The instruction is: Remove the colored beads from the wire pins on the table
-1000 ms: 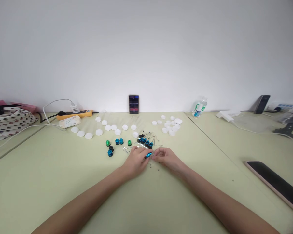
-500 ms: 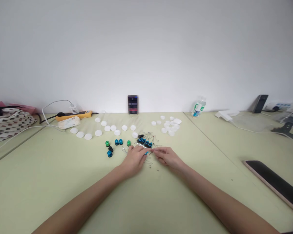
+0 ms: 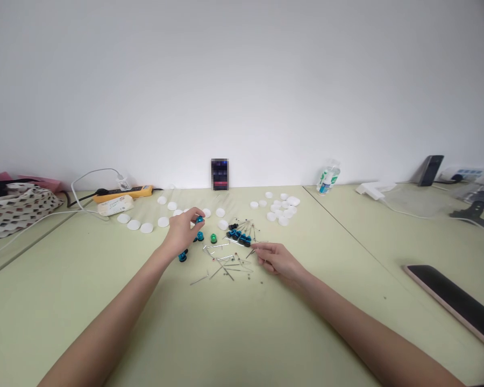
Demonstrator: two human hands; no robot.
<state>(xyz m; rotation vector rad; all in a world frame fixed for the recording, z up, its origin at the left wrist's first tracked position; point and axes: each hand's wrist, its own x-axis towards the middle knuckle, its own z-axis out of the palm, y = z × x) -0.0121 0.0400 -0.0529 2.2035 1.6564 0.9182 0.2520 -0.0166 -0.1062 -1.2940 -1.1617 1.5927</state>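
My left hand pinches a blue knob between thumb and fingertips, above the table. Below it stand another blue knob and a green knob, with a further blue knob beside the wrist. My right hand is closed in a pinch on a thin metal pin, right of the loose metal pins. Several blue-and-black pieces lie in a row just behind, with thin wires fanning out from them.
White round caps lie at the back left and back right. A phone leans on the wall. A bottle stands right of it. A yellow power strip is at left, a black-topped pad at right.
My left hand has moved left and up from the middle and has taken hold of a blue knob. The pins it covered now show. My right hand has hardly moved.
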